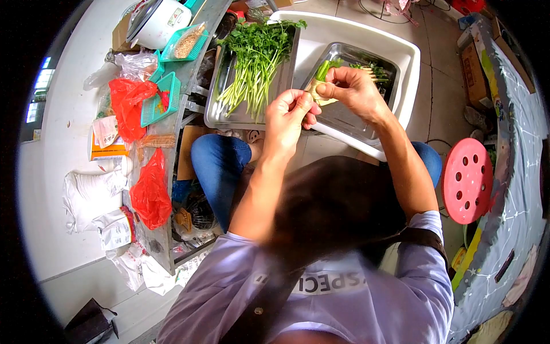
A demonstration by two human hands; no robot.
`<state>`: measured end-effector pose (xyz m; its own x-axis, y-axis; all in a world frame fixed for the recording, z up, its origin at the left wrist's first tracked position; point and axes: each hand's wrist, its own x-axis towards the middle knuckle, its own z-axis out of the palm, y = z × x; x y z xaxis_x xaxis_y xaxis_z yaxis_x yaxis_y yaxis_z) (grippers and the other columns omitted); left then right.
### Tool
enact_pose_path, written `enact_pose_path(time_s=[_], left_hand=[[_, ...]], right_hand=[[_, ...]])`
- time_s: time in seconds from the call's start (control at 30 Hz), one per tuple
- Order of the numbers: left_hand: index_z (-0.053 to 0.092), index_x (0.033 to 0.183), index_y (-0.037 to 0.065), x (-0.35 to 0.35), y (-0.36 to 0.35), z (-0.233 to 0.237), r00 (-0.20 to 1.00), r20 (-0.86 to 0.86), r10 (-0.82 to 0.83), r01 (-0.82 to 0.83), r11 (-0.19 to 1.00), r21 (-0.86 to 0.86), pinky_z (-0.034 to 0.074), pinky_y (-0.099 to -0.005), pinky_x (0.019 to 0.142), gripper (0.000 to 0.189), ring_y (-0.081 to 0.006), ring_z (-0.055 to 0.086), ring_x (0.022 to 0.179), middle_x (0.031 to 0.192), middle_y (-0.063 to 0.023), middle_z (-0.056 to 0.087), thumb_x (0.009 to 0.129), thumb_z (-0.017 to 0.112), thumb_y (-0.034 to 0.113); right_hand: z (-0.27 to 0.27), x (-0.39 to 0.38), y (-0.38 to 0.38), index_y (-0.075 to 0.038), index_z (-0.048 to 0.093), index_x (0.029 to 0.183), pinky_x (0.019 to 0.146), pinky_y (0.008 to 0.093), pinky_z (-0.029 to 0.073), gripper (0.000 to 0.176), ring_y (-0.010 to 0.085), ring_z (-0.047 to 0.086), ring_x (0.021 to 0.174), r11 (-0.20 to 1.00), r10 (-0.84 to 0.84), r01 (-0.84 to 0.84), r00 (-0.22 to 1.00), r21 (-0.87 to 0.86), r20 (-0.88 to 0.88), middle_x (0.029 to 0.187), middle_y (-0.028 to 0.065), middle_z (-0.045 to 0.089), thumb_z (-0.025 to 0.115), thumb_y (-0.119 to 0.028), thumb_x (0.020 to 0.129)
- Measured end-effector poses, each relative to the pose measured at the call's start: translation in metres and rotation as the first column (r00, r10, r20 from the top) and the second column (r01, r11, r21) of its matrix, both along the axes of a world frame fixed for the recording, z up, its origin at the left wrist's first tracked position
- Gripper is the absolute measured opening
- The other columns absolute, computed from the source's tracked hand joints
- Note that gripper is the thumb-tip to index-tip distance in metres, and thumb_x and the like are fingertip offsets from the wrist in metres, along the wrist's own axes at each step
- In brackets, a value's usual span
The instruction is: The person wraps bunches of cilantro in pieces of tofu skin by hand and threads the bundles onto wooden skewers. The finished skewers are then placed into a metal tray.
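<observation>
Both hands meet over the near edge of a metal tray (pixel 344 117) that sits in a white plastic tub (pixel 408 86). My right hand (pixel 358 92) is closed around a short vegetable stalk (pixel 318 83), green at the top and pale yellowish below. My left hand (pixel 291 117) pinches at the stalk's lower end with thumb and fingers; its exact grip is partly hidden. Left of the tub, a bunch of leafy green herbs (pixel 258 60) with long thin stems lies on another metal tray (pixel 215 109). More greens (pixel 375 71) lie in the tub's tray, behind my right hand.
To the left, a metal table (pixel 160 229) carries a white rice cooker (pixel 160 24), teal baskets (pixel 166 97) and red plastic bags (pixel 129 106). A red stool (pixel 467 180) with round holes stands at the right, by a grey patterned cover (pixel 510 189).
</observation>
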<state>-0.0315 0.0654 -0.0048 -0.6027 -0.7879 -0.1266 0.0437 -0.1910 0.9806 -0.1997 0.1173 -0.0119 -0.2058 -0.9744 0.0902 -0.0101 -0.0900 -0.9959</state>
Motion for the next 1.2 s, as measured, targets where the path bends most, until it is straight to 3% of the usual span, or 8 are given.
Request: enact_pose_path(time_s=[0.13, 0.27, 0.4, 0.53, 0.63, 0.73, 0.97, 1.2], left_hand=[[0.055, 0.094, 0.002, 0.006, -0.007, 0.008, 0.985, -0.114, -0.132, 0.165, 0.918, 0.361, 0.037, -0.0187, 0.050, 0.022, -0.0069, 0.045, 0.053, 0.070, -0.0013, 0.054, 0.091, 0.055, 0.024], [0.054, 0.094, 0.000, 0.012, -0.017, 0.001, 0.857, -0.447, -0.257, 0.500, 0.627, 0.598, 0.034, -0.0196, 0.047, 0.022, -0.0058, 0.041, 0.050, 0.067, 0.0005, 0.049, 0.092, 0.054, 0.022], [0.052, 0.093, 0.001, 0.011, -0.017, -0.011, 0.678, -0.708, -0.196, 0.734, 0.223, 0.642, 0.034, -0.0197, 0.046, 0.016, -0.0046, 0.040, 0.048, 0.063, 0.0014, 0.045, 0.091, 0.054, 0.017], [0.052, 0.092, 0.002, 0.005, -0.011, -0.012, 0.560, -0.814, -0.156, 0.827, 0.034, 0.562, 0.034, -0.0195, 0.047, 0.013, -0.0049, 0.040, 0.048, 0.063, 0.0014, 0.044, 0.092, 0.052, 0.015], [0.053, 0.095, 0.004, 0.006, -0.010, -0.014, 0.640, -0.728, -0.243, 0.766, 0.278, 0.580, 0.038, -0.0211, 0.050, 0.017, -0.0078, 0.047, 0.055, 0.069, -0.0008, 0.050, 0.092, 0.053, 0.021], [0.055, 0.098, 0.007, 0.000, 0.004, 0.015, 0.957, -0.248, -0.150, 0.271, 0.769, 0.579, 0.044, -0.0240, 0.057, 0.021, -0.0119, 0.054, 0.065, 0.079, -0.0041, 0.057, 0.091, 0.056, 0.027], [0.058, 0.100, 0.007, 0.005, -0.003, -0.013, 0.978, -0.152, -0.147, 0.181, 0.953, 0.243, 0.045, -0.0243, 0.061, 0.021, -0.0115, 0.055, 0.069, 0.083, -0.0049, 0.060, 0.088, 0.060, 0.024], [0.062, 0.090, 0.003, 0.006, -0.003, -0.016, 0.996, 0.060, -0.064, 0.061, 0.997, 0.037, 0.042, -0.0206, 0.056, 0.014, -0.0080, 0.053, 0.061, 0.074, -0.0029, 0.061, 0.087, 0.061, 0.016]], right_hand=[[-0.006, -0.004, -0.002, -0.004, 0.064, 0.078, 0.056, 0.0204, 0.041, 0.012, 0.0031, 0.049, 0.063, 0.997, 0.047, -0.040, 0.991, -0.060, 0.125, 0.068, -0.0035, 0.058, 0.071, -0.013, 0.079], [-0.007, -0.005, -0.002, -0.004, 0.066, 0.083, 0.060, 0.0206, 0.043, 0.012, 0.0041, 0.053, 0.065, 0.983, 0.176, -0.157, 0.946, -0.090, 0.273, 0.073, -0.0017, 0.062, 0.073, -0.014, 0.078], [0.005, -0.002, 0.004, -0.004, 0.066, 0.091, 0.069, 0.0220, 0.047, 0.016, 0.0067, 0.057, 0.072, 0.975, 0.222, -0.206, 0.928, -0.086, 0.299, 0.081, 0.0008, 0.065, 0.072, -0.012, 0.078], [0.007, -0.003, 0.007, -0.002, 0.065, 0.093, 0.077, 0.0252, 0.048, 0.018, 0.0089, 0.060, 0.078, 0.954, 0.296, -0.266, 0.899, -0.135, 0.323, 0.086, 0.0026, 0.066, 0.070, -0.012, 0.079], [0.007, -0.006, 0.005, -0.003, 0.064, 0.088, 0.072, 0.0244, 0.047, 0.013, 0.0078, 0.059, 0.077, 0.947, 0.319, -0.292, 0.898, -0.133, 0.302, 0.082, 0.0012, 0.065, 0.070, -0.012, 0.080], [0.002, -0.008, 0.002, -0.005, 0.062, 0.081, 0.065, 0.0224, 0.044, 0.012, 0.0060, 0.057, 0.073, 0.976, 0.215, -0.205, 0.954, -0.069, 0.211, 0.076, -0.0012, 0.062, 0.070, -0.012, 0.079], [-0.015, -0.001, -0.008, -0.006, 0.059, 0.072, 0.063, 0.0227, 0.042, 0.015, 0.0075, 0.054, 0.068, 0.989, 0.146, -0.141, 0.973, -0.042, 0.177, 0.071, -0.0002, 0.060, 0.073, -0.010, 0.077], [-0.028, 0.009, -0.010, -0.008, 0.060, 0.074, 0.064, 0.0240, 0.042, 0.021, 0.0105, 0.055, 0.067, 0.978, 0.087, -0.158, 0.903, 0.136, 0.420, 0.072, 0.0011, 0.061, 0.076, -0.022, 0.073]])
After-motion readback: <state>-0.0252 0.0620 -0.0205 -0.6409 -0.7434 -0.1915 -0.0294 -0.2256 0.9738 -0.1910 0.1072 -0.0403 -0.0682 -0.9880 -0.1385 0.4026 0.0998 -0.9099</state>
